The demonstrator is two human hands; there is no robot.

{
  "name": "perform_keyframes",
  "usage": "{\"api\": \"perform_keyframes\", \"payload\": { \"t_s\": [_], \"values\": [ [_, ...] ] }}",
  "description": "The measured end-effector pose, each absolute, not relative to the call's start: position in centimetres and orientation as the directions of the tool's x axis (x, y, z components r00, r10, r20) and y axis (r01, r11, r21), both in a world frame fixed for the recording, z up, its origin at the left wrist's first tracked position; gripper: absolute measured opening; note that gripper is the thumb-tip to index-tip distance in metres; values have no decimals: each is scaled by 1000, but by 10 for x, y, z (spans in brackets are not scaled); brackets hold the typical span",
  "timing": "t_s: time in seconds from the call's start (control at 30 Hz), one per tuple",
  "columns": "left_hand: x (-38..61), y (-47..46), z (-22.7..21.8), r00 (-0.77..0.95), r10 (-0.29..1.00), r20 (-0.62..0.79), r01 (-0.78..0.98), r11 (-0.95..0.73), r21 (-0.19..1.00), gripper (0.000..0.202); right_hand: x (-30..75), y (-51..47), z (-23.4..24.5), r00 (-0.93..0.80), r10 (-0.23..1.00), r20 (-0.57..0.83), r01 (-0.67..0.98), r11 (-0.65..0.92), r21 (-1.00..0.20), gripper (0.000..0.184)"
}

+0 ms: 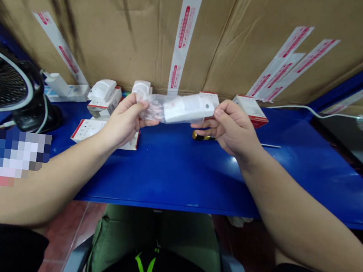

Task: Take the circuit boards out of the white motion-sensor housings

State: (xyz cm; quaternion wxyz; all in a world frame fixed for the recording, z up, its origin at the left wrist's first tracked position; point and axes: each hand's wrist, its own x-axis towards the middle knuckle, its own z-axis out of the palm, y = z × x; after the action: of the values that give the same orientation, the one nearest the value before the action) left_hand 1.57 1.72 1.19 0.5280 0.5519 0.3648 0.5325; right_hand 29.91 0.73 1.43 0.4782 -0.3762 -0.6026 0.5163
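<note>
A white motion detector (189,110), long and rounded with a small grey dot near its right end, is partly inside a clear plastic bag (153,108). It is held up above the blue table. My left hand (126,116) is closed, pinching the gathered left part of the bag between thumb and fingers. At the other side, my right hand (233,126) grips the detector's right end between thumb and forefinger, its other fingers curled below. Whether bag film lies under those right fingertips is hard to see. Behind my right hand lies a screwdriver (274,146) with a yellow-and-black handle.
Similar white detectors (102,90) stand on small boxes at the back left. A white-and-red box (87,130) lies beside my left wrist, another box (252,109) behind my right hand. A black fan (0,80) stands far left. Cardboard (115,28) walls the blue table's (170,178) back.
</note>
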Motion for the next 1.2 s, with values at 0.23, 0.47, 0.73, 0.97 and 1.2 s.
{"api": "perform_keyframes", "payload": {
  "t_s": [0.23,0.47,0.73,0.97,1.2],
  "values": [
    [9,27,14,24,964,266,-239,-253,937,23,314,19,18,-142,971,193,-124,175,-977,40],
    [1,34,20,-74,951,299,-150,-307,940,33,326,20,23,-284,959,2,25,10,-1000,29],
    [12,21,15,66,933,355,-68,-351,934,38,282,1,1,-424,893,-149,33,-148,-988,33],
    [12,20,12,146,883,447,56,-458,887,32,289,-3,5,-474,815,-333,307,-201,-930,24],
    [10,5,20,521,750,407,536,-659,528,15,302,-9,20,-632,632,-448,614,57,-787,27]
  ]
}}
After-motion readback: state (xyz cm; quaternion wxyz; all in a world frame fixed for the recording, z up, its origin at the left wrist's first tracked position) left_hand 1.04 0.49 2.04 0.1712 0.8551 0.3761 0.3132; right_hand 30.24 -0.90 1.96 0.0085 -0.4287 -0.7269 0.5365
